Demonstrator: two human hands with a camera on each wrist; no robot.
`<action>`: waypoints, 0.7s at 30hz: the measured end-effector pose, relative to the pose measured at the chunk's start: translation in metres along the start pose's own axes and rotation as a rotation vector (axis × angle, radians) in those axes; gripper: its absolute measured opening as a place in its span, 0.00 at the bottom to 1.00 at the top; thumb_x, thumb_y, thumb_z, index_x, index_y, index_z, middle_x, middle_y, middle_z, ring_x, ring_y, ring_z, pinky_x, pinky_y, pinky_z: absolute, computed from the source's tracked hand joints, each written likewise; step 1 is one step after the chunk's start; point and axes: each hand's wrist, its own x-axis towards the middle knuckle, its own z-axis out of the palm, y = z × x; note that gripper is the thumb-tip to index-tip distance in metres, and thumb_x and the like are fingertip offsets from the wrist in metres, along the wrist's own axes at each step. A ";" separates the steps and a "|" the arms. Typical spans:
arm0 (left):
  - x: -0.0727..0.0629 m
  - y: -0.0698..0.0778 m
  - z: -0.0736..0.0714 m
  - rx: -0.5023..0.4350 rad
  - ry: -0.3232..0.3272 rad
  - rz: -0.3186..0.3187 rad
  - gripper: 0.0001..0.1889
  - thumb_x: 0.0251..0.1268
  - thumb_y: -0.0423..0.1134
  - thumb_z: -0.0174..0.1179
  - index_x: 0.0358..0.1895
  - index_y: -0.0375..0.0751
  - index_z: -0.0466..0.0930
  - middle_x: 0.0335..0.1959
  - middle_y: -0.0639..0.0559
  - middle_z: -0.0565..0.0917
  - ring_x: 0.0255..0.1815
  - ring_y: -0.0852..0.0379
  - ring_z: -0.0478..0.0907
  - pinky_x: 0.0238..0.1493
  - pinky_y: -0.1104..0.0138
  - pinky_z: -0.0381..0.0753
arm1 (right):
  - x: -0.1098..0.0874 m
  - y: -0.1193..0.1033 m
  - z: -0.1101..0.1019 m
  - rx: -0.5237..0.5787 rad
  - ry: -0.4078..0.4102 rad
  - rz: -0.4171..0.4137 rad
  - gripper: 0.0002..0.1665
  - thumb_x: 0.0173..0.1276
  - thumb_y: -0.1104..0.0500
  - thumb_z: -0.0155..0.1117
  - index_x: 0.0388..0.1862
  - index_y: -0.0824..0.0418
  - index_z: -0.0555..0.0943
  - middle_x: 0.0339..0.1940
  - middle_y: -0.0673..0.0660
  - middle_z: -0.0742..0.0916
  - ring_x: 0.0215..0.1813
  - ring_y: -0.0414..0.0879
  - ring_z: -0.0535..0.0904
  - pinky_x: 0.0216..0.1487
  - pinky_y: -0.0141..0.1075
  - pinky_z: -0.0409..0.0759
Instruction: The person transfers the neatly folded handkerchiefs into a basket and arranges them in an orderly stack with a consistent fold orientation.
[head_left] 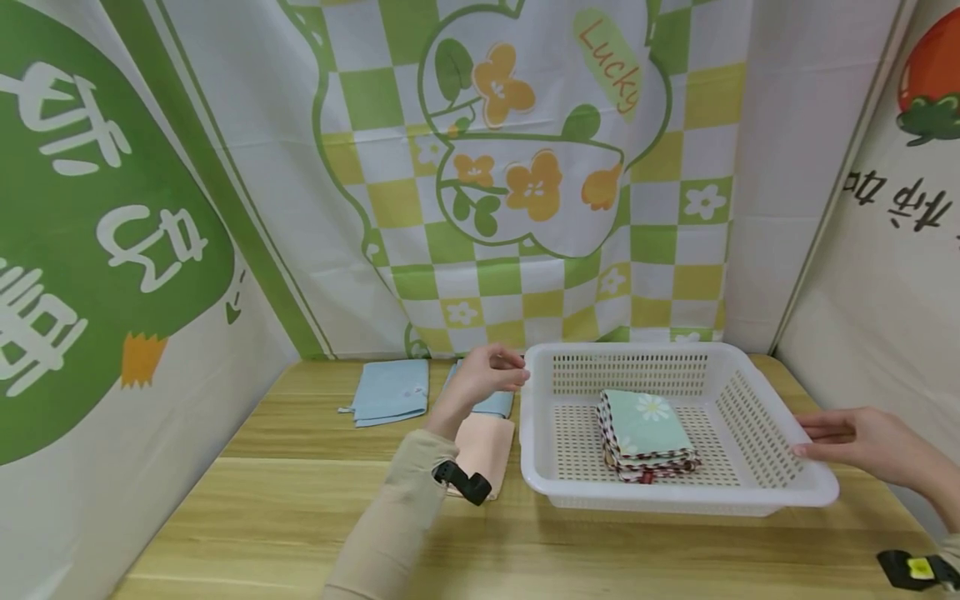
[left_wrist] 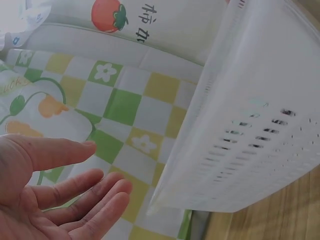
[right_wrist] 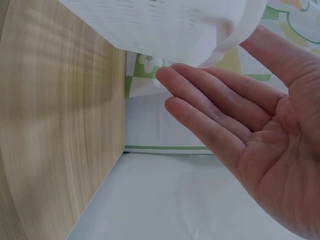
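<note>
A white plastic basket with slotted walls stands on the table's right half. In it lies a stack of folded cloths, the top one mint green with a white daisy and checked edging. My left hand hovers by the basket's left rim; the left wrist view shows its fingers loosely bent and apart from the basket wall. At the right rim is my right hand, its fingers fairly straight below the rim and its thumb at the edge. Whether it bears any weight I cannot tell.
Left of the basket lie a folded light-blue cloth, a second blue cloth partly hidden by my left hand, and a folded pale-pink cloth. Printed curtains hang behind and on both sides of the wooden table.
</note>
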 end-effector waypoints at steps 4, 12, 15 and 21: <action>-0.002 -0.005 -0.004 0.015 0.024 0.005 0.14 0.62 0.37 0.63 0.48 0.34 0.78 0.43 0.42 0.82 0.44 0.46 0.82 0.45 0.64 0.84 | 0.000 0.000 0.000 0.006 -0.003 0.000 0.38 0.62 0.46 0.67 0.56 0.78 0.74 0.43 0.66 0.87 0.34 0.34 0.82 0.32 0.32 0.82; -0.006 -0.017 -0.011 -0.008 0.047 0.006 0.14 0.61 0.35 0.64 0.47 0.32 0.77 0.40 0.41 0.82 0.41 0.49 0.81 0.45 0.63 0.84 | 0.001 0.001 -0.001 0.023 -0.016 0.003 0.38 0.62 0.47 0.67 0.57 0.78 0.73 0.44 0.67 0.86 0.34 0.32 0.81 0.33 0.34 0.83; -0.008 -0.021 -0.013 -0.015 0.059 -0.006 0.13 0.61 0.35 0.64 0.46 0.33 0.78 0.40 0.42 0.82 0.44 0.43 0.81 0.45 0.63 0.84 | 0.001 0.002 -0.001 0.018 -0.016 0.004 0.38 0.62 0.47 0.67 0.57 0.78 0.73 0.44 0.67 0.86 0.34 0.32 0.81 0.33 0.33 0.83; -0.009 -0.031 -0.018 -0.017 0.074 -0.027 0.11 0.60 0.35 0.64 0.45 0.36 0.79 0.40 0.43 0.83 0.40 0.50 0.82 0.45 0.62 0.83 | 0.001 0.003 -0.002 0.013 -0.019 0.001 0.38 0.62 0.47 0.67 0.57 0.77 0.73 0.44 0.67 0.86 0.35 0.32 0.81 0.34 0.35 0.83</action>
